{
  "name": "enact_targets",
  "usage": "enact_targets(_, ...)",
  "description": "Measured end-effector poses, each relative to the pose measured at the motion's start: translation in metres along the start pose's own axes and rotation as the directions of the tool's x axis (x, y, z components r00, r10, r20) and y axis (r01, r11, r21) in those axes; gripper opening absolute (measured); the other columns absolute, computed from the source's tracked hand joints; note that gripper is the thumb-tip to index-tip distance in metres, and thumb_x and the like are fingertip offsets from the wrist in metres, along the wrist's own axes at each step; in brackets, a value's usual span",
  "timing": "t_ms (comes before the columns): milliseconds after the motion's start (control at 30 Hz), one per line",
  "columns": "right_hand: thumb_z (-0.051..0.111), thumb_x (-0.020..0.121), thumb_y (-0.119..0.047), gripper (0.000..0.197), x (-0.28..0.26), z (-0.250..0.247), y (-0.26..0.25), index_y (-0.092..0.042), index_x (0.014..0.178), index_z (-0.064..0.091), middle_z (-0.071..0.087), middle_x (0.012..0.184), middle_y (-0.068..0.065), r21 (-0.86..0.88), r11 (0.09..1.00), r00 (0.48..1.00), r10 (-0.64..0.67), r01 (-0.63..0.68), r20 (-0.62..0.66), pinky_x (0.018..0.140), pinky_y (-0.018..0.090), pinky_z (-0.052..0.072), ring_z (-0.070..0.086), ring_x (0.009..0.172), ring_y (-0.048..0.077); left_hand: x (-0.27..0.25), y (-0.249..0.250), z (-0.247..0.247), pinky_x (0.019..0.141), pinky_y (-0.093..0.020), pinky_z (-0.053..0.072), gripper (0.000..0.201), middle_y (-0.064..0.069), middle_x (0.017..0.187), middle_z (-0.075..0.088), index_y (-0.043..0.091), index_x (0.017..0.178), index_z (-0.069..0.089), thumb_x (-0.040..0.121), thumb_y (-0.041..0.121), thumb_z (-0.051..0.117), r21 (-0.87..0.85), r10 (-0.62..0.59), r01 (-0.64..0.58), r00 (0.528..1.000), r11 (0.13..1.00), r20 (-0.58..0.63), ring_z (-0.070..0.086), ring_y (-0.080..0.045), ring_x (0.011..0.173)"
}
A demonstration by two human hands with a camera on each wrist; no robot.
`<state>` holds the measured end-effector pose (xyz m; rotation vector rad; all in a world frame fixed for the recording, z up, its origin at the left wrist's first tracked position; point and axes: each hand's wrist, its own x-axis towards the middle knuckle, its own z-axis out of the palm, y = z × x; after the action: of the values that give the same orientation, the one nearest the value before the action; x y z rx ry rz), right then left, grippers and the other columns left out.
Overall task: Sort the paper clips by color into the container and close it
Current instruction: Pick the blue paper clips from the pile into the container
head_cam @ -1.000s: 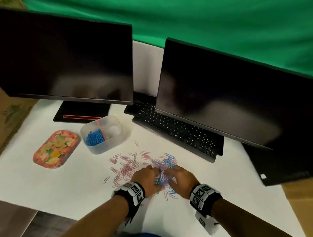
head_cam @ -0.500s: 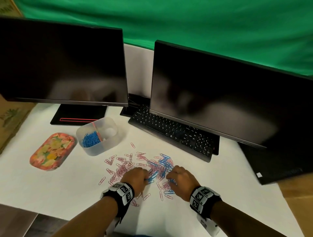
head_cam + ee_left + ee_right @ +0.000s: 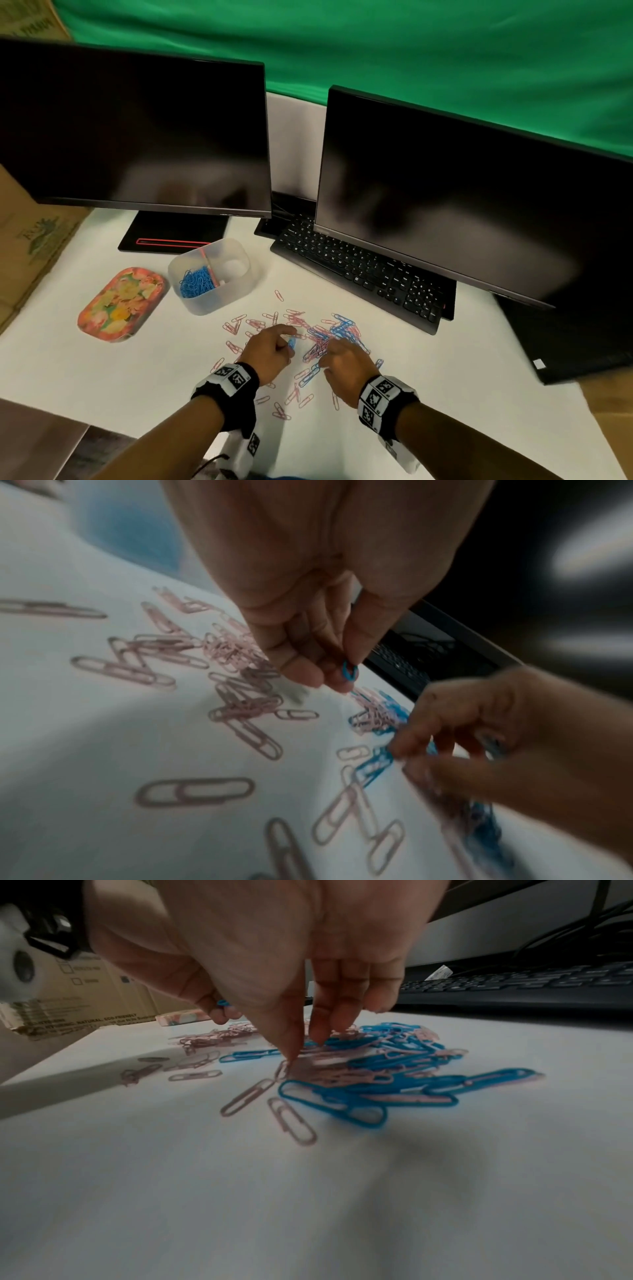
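So the left hand (image 3: 308, 593) has its grip pinched on a single blue clip (image 3: 348, 670), thumb and fingertips curled around it just above the table (image 3: 137, 377). You only get that clearly from the left wrist view; in the head view it's just a speck of blue at the fingers. The right hand (image 3: 346, 368) is down in the mixed pile of paper clips (image 3: 325, 337), fingers pointing downward with the tips (image 3: 320, 1031) touching the blue and pink tangle. Right wrist view shows the fingertips on the clips, but I can't tell if that grip actually has one pinched or is just poking at them.

Pink ones are scattered loose to the left and near side of the pile, blue mostly bunched on the far right.

Head view gives the rest: the clear container (image 3: 212, 274) sits open to the far left, blue clips in its left compartment, the right one looks empty. Its floral lid (image 3: 120, 305) lies just beside it on the left. Keyboard (image 3: 359, 274) and two dark monitors (image 3: 137, 137) behind.
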<state>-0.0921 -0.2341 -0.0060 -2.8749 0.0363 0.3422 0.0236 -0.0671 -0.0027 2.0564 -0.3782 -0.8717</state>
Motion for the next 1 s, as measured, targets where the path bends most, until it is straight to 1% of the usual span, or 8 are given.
enact_targets(100,0.075,0.066,-0.012,0.011,-0.002,0.0,-0.001,-0.02,0.073,0.075,0.066,0.075,0.0,0.032,0.998,0.998,-0.059,0.059,-0.008,0.064,0.033,0.058,0.063,0.073,0.023,0.001,0.004,-0.002,0.062,-0.029,0.048,0.026,-0.016,0.08,0.065,0.005,0.104,0.063,0.087,-0.008,0.049,-0.306,-0.128,0.139,0.99,0.942,0.055,0.062,-0.021,0.063)
enact_targets(233,0.076,0.066,-0.013,0.018,0.002,0.0,-0.004,-0.019,0.082,0.074,0.068,0.084,0.0,0.001,1.0,1.0,-0.025,0.025,0.011,0.072,0.032,0.057,0.065,0.079,0.023,-0.003,0.016,-0.006,0.055,-0.028,0.04,0.018,-0.017,0.073,0.053,-0.002,0.085,0.058,0.083,-0.013,0.045,-0.517,-0.216,0.227,0.973,0.826,0.083,0.051,-0.023,0.053)
enact_targets(300,0.072,0.071,-0.01,0.014,0.002,-0.001,-0.007,-0.014,0.084,0.075,0.068,0.089,0.005,-0.016,1.0,0.999,-0.005,0.006,0.04,0.075,0.035,0.055,0.064,0.085,0.027,-0.004,0.018,-0.004,0.054,-0.024,0.038,0.013,-0.01,0.068,0.054,0.005,0.081,0.059,0.083,-0.004,0.051,-0.335,-0.177,0.187,0.982,0.924,0.059,0.049,-0.019,0.053)
enact_targets(367,0.074,0.068,-0.01,0.008,0.001,-0.004,-0.011,-0.014,0.076,0.074,0.067,0.083,0.005,-0.057,0.998,0.996,0.017,-0.013,0.086,0.071,0.032,0.054,0.063,0.08,0.025,-0.008,0.018,0.003,0.059,-0.022,0.042,0.005,0.005,0.07,0.059,0.018,0.078,0.062,0.081,0.013,0.062,0.049,-0.057,0.055,0.997,0.997,0.057,0.054,-0.012,0.063)
enact_targets(467,0.085,0.046,-0.014,0.022,0.003,-0.003,-0.011,-0.021,0.057,0.068,0.061,0.063,-0.003,-0.059,0.997,0.995,0.046,-0.041,0.085,0.055,0.022,0.052,0.061,0.061,0.018,-0.014,0.018,0.021,0.064,-0.022,0.042,0.001,0.007,0.081,0.066,0.025,0.078,0.063,0.079,0.025,0.064,0.425,0.081,-0.15,0.981,0.893,0.175,0.062,-0.013,0.076)
enact_targets(533,0.078,0.058,-0.004,0.019,0.004,-0.004,-0.012,-0.017,0.068,0.069,0.063,0.069,0.003,-0.005,1.0,0.996,-0.018,0.018,0.088,0.061,0.027,0.054,0.062,0.068,0.025,-0.018,0.017,0.031,0.067,-0.024,0.04,0.009,0.0,0.094,0.067,0.023,0.088,0.065,0.083,0.027,0.058,0.608,0.137,-0.247,0.965,0.754,0.222,0.063,-0.021,0.087)
enact_targets(667,0.046,0.079,0.009,0.028,0.001,-0.013,-0.013,-0.007,0.094,0.063,0.064,0.1,0.014,0.102,0.995,0.996,0.001,-0.01,0.089,0.08,0.034,0.042,0.055,0.097,0.031,-0.014,0.011,0.038,0.08,-0.031,0.046,0.02,-0.004,0.107,0.063,0.021,0.102,0.064,0.088,0.028,0.052,0.689,0.176,-0.267,0.964,0.674,0.201,0.062,-0.027,0.1)
enact_targets(1000,0.046,0.093,-0.006,0.029,-0.001,-0.009,-0.008,-0.009,0.12,0.057,0.053,0.124,0.009,0.141,0.986,0.994,0.08,-0.089,0.071,0.097,0.027,0.036,0.047,0.119,0.025,-0.006,0.008,0.016,0.067,-0.024,0.04,0.016,0.002,0.086,0.061,0.021,0.084,0.065,0.085,0.015,0.051,0.551,0.221,-0.232,0.971,0.801,0.088,0.06,-0.021,0.085)
